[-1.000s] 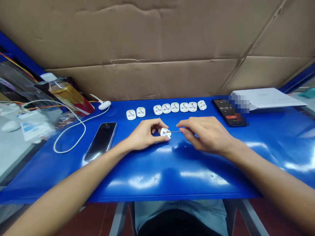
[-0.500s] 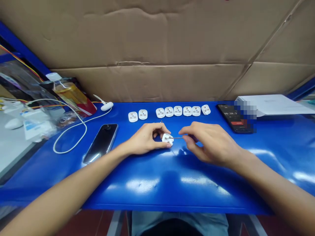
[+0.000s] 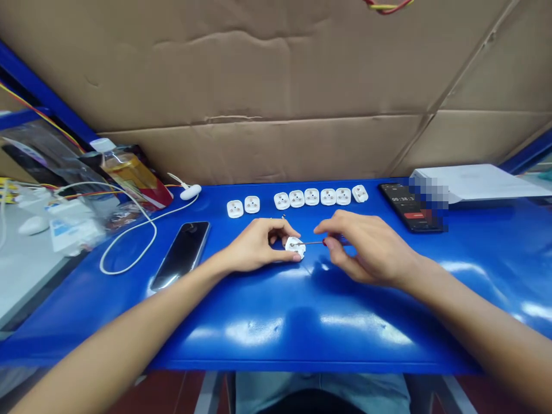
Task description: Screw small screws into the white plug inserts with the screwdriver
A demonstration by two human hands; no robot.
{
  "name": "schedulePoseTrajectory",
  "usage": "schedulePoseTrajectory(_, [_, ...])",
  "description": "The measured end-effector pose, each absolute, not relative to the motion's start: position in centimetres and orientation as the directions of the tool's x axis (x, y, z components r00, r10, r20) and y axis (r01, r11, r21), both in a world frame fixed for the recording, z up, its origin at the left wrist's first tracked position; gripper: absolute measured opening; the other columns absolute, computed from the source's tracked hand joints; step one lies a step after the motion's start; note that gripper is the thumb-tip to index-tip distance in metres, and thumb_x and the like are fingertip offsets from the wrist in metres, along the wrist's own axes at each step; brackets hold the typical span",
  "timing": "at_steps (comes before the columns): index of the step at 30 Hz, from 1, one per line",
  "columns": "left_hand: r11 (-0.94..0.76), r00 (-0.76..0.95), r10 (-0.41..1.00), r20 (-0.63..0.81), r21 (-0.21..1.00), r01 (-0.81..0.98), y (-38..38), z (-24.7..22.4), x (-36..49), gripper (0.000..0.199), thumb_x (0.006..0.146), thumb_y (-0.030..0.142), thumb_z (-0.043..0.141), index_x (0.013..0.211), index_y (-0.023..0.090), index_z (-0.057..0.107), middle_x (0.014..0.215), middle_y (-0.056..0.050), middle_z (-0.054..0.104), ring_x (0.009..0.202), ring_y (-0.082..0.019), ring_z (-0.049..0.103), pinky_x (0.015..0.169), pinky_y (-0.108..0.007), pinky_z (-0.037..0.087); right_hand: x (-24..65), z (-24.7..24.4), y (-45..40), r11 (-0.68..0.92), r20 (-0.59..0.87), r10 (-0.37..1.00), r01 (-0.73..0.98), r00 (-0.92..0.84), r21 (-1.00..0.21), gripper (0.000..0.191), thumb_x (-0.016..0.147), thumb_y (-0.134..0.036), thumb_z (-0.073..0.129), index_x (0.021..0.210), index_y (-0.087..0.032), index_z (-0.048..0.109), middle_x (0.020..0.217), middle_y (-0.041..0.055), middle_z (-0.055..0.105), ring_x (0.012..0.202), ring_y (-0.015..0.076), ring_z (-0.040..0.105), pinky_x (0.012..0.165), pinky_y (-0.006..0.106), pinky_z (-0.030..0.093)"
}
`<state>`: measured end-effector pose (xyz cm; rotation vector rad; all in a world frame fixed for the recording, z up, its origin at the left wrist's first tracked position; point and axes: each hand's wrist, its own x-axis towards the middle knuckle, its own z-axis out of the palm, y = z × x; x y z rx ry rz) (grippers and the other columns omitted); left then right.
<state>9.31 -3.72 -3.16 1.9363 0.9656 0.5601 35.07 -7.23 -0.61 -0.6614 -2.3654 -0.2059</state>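
My left hand (image 3: pixel 263 246) is closed on a small white plug part (image 3: pixel 295 247), pinched between thumb and fingers above the blue table. A thin screwdriver (image 3: pixel 314 243) lies nearly level, its tip at the inside of that part. Its red handle end shows at the fingertips of my right hand (image 3: pixel 366 247), which is wrapped round the rest of it. Several similar white parts (image 3: pixel 311 196) stand in a row behind my hands, with two more (image 3: pixel 252 204) set apart to the left.
A phone (image 3: pixel 181 256) lies left of my left forearm, near a looped white cable (image 3: pixel 129 270) and a tilted bottle (image 3: pixel 133 175). Another phone (image 3: pixel 407 207) and a white box (image 3: pixel 483 181) are at the back right. Cardboard (image 3: pixel 259 75) rises behind the blue table (image 3: pixel 293 339).
The view has shifted slightly. A bit of red handle now shows at my right fingertips. My left hand still holds the white part, and the screwdriver tip remains at it.
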Motion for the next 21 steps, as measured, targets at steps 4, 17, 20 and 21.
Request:
schedulePoseTrajectory(4, [-0.311,0.596,0.803,0.016,0.864,0.396,-3.75,-3.19,9.23,0.041,0.078,0.046,0.091,0.106,0.019,0.078,0.088,-0.001,0.071,0.077,-0.015,0.055,0.07,-0.028,0.039,35.14,-0.15,-7.35,0.873,0.624,0.415,0.482,-0.662,-0.069,0.024,0.096,-0.013,0.048,0.118,-0.011,0.059,0.093,0.0104,0.075,0.079,0.0216,0.072,0.069,0.034,0.057])
schedulePoseTrajectory(17, [-0.303,0.611,0.792,0.007,0.873,0.383,-3.62,-3.19,9.15,0.041,0.078,0.043,0.092,0.107,0.018,0.078,0.096,-0.003,0.075,0.082,-0.016,0.059,0.073,-0.029,0.042,35.2,-0.22,-7.35,0.866,0.615,0.436,0.493,-0.657,-0.087,0.02,0.098,-0.018,0.05,0.116,-0.016,0.058,0.09,0.008,0.075,0.075,0.0219,0.07,0.068,0.035,0.055])
schedulePoseTrajectory(20, [-0.305,0.605,0.796,0.005,0.867,0.394,-3.61,-3.09,9.18,0.041,0.078,0.043,0.092,0.107,0.018,0.078,0.092,-0.001,0.073,0.08,-0.015,0.058,0.071,-0.028,0.041,35.39,-0.46,-7.19,0.831,0.602,0.465,0.555,-0.649,-0.043,0.013,0.104,-0.025,0.053,0.112,-0.017,0.06,0.083,0.0052,0.075,0.067,0.0211,0.069,0.063,0.034,0.052])
schedulePoseTrajectory(21, [-0.306,0.604,0.797,0.005,0.865,0.397,-3.62,-3.06,9.2,0.041,0.078,0.043,0.092,0.107,0.019,0.078,0.09,-0.001,0.073,0.079,-0.015,0.057,0.071,-0.028,0.041,35.42,-0.56,-7.13,0.831,0.61,0.457,0.556,-0.648,-0.032,0.011,0.105,-0.024,0.053,0.111,-0.018,0.06,0.082,0.005,0.075,0.067,0.0208,0.068,0.063,0.033,0.051])
